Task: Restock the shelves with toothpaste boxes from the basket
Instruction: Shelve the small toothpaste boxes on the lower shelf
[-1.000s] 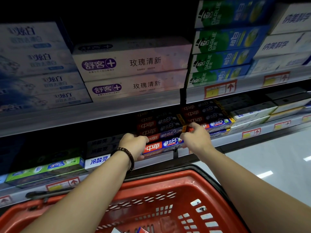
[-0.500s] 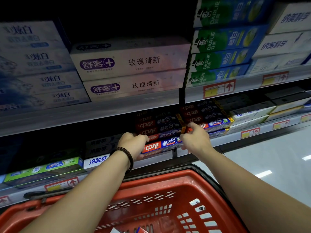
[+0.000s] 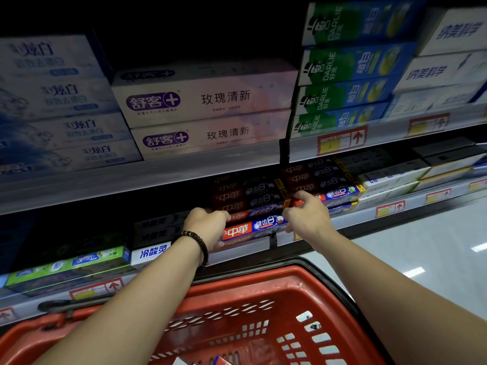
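A box is being put on the shelf [image 3: 347, 222] right now. The red and blue box [image 3: 253, 227] lies long-ways at the front edge, on top of one more of its kind and just in front of the left red pile [image 3: 237, 197]. The left hand [image 3: 208, 225] has its grip curled round the left end of the box. The right hand [image 3: 307, 219] looks to pinch the right end, with one finger poking out at the right red pile [image 3: 305, 177].

I think the next move is to slide the box back flat until it lines up with its pile, then let go and reach down into the basket [image 3: 263, 283] for another.

Counting: two hands, one box held, one red basket. There are two red piles. Each shows about five boxes, but it is dark in there, so I am not sure. On the shelf above sit two pink boxes [image 3: 205, 101] and four green boxes [image 3: 350, 67]. Down in the basket two box corners [image 3: 221, 360] peek in at the bottom edge. The rest of what is in it is out of sight.
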Motion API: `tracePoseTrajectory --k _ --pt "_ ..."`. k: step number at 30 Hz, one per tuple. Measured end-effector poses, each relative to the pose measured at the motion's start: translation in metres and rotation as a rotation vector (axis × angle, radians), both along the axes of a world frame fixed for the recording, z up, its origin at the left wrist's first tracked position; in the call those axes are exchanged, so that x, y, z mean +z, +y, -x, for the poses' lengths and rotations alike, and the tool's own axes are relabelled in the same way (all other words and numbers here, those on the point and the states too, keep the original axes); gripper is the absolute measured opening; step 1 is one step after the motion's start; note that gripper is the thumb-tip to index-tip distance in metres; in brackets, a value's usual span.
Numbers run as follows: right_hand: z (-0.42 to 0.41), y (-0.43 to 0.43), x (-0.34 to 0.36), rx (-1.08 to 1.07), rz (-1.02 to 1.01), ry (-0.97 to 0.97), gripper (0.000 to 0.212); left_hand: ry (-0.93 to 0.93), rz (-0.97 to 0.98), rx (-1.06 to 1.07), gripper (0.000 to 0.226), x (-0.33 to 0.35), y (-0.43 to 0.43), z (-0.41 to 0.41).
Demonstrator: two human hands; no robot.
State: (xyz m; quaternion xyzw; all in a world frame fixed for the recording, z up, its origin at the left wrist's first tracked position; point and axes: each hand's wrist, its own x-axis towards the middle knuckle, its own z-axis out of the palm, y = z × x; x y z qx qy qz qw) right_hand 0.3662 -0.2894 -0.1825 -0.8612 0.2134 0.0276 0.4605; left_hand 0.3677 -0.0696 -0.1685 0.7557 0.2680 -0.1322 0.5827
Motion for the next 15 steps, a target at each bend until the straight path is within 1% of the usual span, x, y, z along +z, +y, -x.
tracePoseTrajectory --k 4,7,10,12,13,15 --pt "-0.001 -0.004 0.002 -0.017 0.017 0.001 0.049 0.0 0.01 0.026 0.024 0.005 0.0 0.001" --pt "0.001 -0.008 0.006 -0.026 0.018 0.021 0.035 0.002 0.017 0.036 0.022 0.006 0.001 0.001" --pt "0.006 -0.011 0.013 -0.013 0.029 0.014 0.019 0.01 -0.012 -0.001 0.015 0.011 0.002 0.001" --pt "0.009 -0.01 0.018 0.006 0.033 0.022 0.011 0.021 -0.012 -0.039 0.021 0.019 0.003 0.0" --pt "0.01 -0.01 0.02 0.017 0.03 0.031 0.009 0.022 -0.022 -0.059 0.023 0.022 0.004 -0.001" --pt "0.014 -0.007 0.026 0.027 -0.014 0.055 0.009 0.017 -0.068 -0.098 0.02 0.031 0.005 -0.001"
